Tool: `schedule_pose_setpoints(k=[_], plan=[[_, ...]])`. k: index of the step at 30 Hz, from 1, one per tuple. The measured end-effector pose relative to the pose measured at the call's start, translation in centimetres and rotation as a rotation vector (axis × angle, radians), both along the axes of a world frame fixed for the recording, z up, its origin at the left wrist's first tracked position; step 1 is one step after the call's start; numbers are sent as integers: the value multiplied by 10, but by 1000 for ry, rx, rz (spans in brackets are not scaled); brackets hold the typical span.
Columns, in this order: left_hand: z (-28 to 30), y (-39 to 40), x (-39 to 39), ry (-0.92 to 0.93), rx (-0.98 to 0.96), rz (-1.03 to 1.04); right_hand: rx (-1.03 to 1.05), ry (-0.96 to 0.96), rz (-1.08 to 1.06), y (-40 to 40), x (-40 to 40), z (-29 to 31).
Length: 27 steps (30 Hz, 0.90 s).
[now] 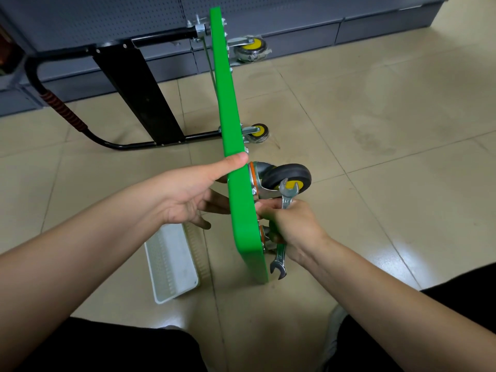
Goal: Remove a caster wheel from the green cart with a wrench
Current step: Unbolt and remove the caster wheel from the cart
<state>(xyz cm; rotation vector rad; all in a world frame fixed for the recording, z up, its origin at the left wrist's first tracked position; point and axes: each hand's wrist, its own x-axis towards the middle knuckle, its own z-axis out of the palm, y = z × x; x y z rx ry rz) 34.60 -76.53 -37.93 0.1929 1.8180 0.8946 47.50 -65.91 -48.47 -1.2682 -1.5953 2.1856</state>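
Note:
The green cart (230,108) stands on its side on the floor, deck edge toward me, wheels pointing right. My left hand (193,191) grips the deck's edge, thumb on top and fingers behind the deck. My right hand (292,224) holds a double-ended silver wrench (287,196) in its fist, close against the underside of the deck. One jaw sticks up in front of the nearest caster wheel (287,177), black with a yellow hub; the other jaw hangs below my hand. My fingertips touch the caster's mounting area; the bolts there are hidden.
Two more casters (259,132) (251,49) show farther along the deck. The black folded handle (80,124) with its orange grip lies left of the cart. A white plastic tray (171,264) lies on the tiled floor near my left forearm. Grey shelving runs along the back.

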Motion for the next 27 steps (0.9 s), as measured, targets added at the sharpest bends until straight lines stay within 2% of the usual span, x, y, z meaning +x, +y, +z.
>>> schedule_pose_setpoints(k=[4,9,14,22,27], plan=[[1,0,1,13,4,3,-28,-30,6,1,0,3],[7,-3,3,47,4,-46,329,-29,135,6,4,21],[19,-16,2,68,23,-48,480,-21,167,15,8,66],[49,-59,-30,222,161,9,623,89,337,-14,-48,157],[49,-96,-56,234,188,53,614,153,413,-65,-96,169]])
